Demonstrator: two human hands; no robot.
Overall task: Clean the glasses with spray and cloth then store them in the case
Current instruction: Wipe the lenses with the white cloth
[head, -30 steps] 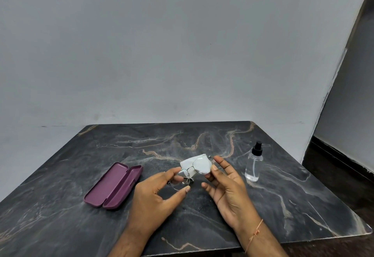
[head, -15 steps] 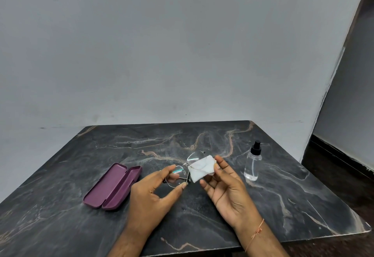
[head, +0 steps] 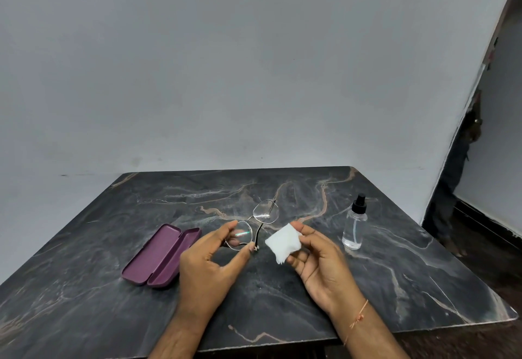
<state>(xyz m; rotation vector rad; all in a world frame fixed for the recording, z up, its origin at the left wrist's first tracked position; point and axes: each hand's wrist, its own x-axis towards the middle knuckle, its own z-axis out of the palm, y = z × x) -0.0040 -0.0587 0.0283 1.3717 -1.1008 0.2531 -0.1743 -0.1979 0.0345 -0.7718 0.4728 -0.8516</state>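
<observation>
My left hand (head: 207, 267) pinches the near lens of thin metal-framed glasses (head: 255, 221) between forefinger and thumb, holding them above the table. The far lens points away toward the wall. My right hand (head: 319, 262) pinches a small folded white cloth (head: 284, 241) between thumb and fingers, just right of the glasses and apart from them. An open purple glasses case (head: 162, 255) lies on the table to the left. A clear spray bottle (head: 355, 227) with a black nozzle stands upright to the right.
A dark marble table (head: 282, 296) carries everything; its front edge runs close to my forearms. A grey wall stands behind it. At the right the table edge drops to a dark floor beside a wall corner.
The cloth has come off the far lens and moved right with my right hand. The glasses now sit uncovered in my left hand, both lenses visible.
</observation>
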